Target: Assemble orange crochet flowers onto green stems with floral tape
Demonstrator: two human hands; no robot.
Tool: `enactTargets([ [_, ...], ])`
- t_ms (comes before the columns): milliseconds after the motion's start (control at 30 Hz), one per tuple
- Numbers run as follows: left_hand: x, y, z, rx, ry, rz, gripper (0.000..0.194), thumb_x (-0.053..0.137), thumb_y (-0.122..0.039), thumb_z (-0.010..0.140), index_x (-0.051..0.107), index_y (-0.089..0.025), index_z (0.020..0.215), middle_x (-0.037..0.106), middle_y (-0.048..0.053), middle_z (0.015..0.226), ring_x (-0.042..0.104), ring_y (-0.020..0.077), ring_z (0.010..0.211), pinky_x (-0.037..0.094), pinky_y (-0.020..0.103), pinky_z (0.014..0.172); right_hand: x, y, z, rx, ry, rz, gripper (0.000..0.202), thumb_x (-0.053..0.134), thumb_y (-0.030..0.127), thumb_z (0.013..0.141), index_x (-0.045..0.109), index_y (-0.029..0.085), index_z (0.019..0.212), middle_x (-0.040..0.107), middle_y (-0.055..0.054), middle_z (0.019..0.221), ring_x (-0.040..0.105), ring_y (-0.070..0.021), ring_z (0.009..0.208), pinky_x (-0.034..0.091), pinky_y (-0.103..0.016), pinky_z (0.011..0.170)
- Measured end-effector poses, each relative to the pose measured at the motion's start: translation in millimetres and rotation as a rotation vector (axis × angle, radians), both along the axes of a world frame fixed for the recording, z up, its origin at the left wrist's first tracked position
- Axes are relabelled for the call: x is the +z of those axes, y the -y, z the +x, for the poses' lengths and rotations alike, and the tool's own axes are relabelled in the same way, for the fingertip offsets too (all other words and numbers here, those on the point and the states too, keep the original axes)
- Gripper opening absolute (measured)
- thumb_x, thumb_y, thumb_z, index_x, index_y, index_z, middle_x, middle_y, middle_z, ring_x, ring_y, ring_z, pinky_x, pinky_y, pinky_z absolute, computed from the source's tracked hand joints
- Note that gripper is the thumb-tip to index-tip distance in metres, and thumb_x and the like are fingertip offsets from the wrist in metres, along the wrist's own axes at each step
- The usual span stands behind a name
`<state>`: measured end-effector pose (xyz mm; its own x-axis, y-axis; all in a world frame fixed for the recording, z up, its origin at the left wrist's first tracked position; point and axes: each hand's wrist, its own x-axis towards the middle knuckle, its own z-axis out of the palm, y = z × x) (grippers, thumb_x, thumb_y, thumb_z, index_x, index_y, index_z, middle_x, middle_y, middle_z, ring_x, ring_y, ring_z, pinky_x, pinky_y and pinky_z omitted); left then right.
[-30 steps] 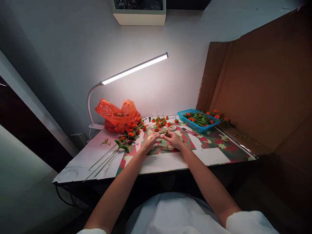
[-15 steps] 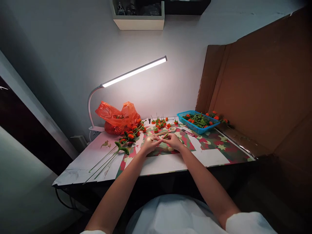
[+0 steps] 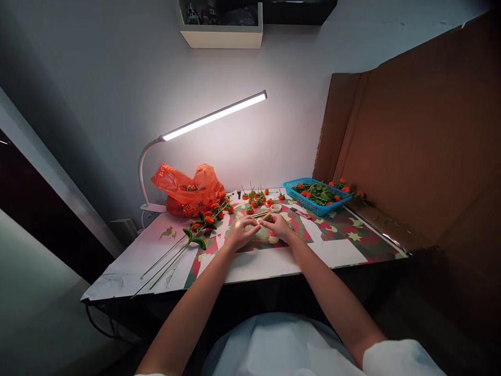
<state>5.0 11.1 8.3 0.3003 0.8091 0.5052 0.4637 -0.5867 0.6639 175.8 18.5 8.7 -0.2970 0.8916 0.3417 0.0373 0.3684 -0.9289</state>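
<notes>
My left hand (image 3: 243,233) and my right hand (image 3: 277,227) meet over the camouflage-patterned sheet (image 3: 305,237), fingertips almost touching. A small green leaf-like piece (image 3: 267,217) shows between the thumb and fingers of my right hand. The left hand's fingers are pinched; whatever they grip is too small to make out. Just beyond the hands lie thin wooden sticks (image 3: 260,214) and a small round container (image 3: 276,208). Further back sits a cluster of small orange flower heads (image 3: 256,199) with green bases and thin stems.
Long-stemmed orange flowers (image 3: 195,236) lie at the left, before an orange plastic bag (image 3: 188,194). A blue basket (image 3: 323,210) of green stems and orange flowers stands right, near a pink-handled tool (image 3: 300,213). A lit lamp (image 3: 215,116) arches above; cardboard (image 3: 407,136) walls the right side.
My hands stay together, with only slight finger movement; the left fingers curl a little more. The whole view has shifted slightly.
</notes>
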Motion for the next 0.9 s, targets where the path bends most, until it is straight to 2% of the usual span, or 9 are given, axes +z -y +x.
enactTargets([
  [100,-0.8,-1,-8,-0.217,0.221,-0.458,0.039,0.051,-0.048,0.080,0.066,-0.013,0.071,0.063,0.008,0.077,0.055,0.0159,0.071,0.043,0.028,0.065,8.9,8,4,0.172,0.077,0.029,0.029,0.065,0.044,0.072,0.064,0.015,0.072,0.063,-0.004,0.071,0.056,-0.0153,0.068,0.042,-0.028,0.064],
  [167,-1.8,-1,-11,-0.318,0.321,-0.645,0.037,0.059,-0.048,0.075,0.067,-0.011,0.074,0.063,0.008,0.076,0.056,0.0159,0.071,0.044,0.028,0.066,15.5,13,6,0.276,0.090,0.027,0.030,0.065,0.046,0.073,0.065,0.015,0.073,0.064,-0.004,0.070,0.057,-0.0155,0.069,0.043,-0.028,0.065],
  [267,-3.5,0,-12,-0.470,0.412,-0.777,0.035,0.071,-0.044,0.066,0.069,-0.010,0.077,0.065,0.009,0.079,0.057,0.0168,0.076,0.046,0.030,0.071,21.5,19,8,0.303,0.096,0.015,0.031,0.066,0.046,0.072,0.065,0.015,0.072,0.063,-0.003,0.069,0.056,-0.0149,0.067,0.042,-0.027,0.063],
  [333,-4.2,-1,-13,-0.469,0.416,-0.780,0.034,0.073,-0.043,0.065,0.069,-0.011,0.075,0.065,0.008,0.077,0.058,0.0155,0.074,0.046,0.028,0.070,20.3,18,8,0.263,0.111,0.002,0.031,0.066,0.046,0.072,0.065,0.015,0.072,0.062,-0.003,0.069,0.054,-0.0141,0.064,0.041,-0.026,0.060],
  [433,-3.8,-2,-13,-0.316,0.318,-0.695,0.034,0.072,-0.045,0.066,0.067,-0.012,0.072,0.060,0.003,0.064,0.049,0.0090,0.054,0.040,0.023,0.054,11.9,10,7,0.187,0.129,-0.016,0.032,0.066,0.047,0.070,0.065,0.015,0.072,0.061,-0.003,0.069,0.051,-0.0132,0.062,0.037,-0.025,0.057],
  [533,-2.4,-3,-13,-0.166,0.216,-0.489,0.034,0.068,-0.047,0.069,0.064,-0.014,0.068,0.054,-0.001,0.058,0.042,0.0068,0.046,0.034,0.022,0.047,3.9,3,6,0.104,0.148,-0.029,0.033,0.065,0.047,0.069,0.064,0.015,0.071,0.060,-0.003,0.069,0.049,-0.0130,0.062,0.036,-0.025,0.056],
  [733,-6.9,-8,-9,0.071,0.019,0.135,0.022,0.061,-0.032,0.075,0.062,-0.017,0.058,0.062,0.003,0.067,0.054,0.0137,0.066,0.042,0.028,0.066,6.1,4,6,0.005,0.160,-0.043,0.034,0.063,0.049,0.068,0.059,0.016,0.067,0.051,0.001,0.061,0.038,-0.0095,0.054,0.029,-0.024,0.050],
  [833,-7.8,-8,-6,0.100,-0.100,0.322,0.022,0.058,-0.028,0.077,0.061,-0.019,0.057,0.061,0.003,0.065,0.051,0.0151,0.066,0.042,0.030,0.068,6.0,5,5,-0.010,0.137,-0.097,0.031,0.063,0.046,0.067,0.053,0.017,0.063,0.045,0.003,0.055,0.036,-0.0083,0.049,0.027,-0.023,0.046],
  [900,-6.2,-5,-3,0.125,-0.187,0.379,0.022,0.057,-0.026,0.077,0.061,-0.020,0.056,0.062,0.003,0.065,0.050,0.0164,0.069,0.041,0.032,0.072,3.6,4,3,-0.005,0.109,-0.137,0.028,0.061,0.043,0.068,0.051,0.018,0.063,0.043,0.004,0.053,0.036,-0.0082,0.047,0.026,-0.023,0.044],
])
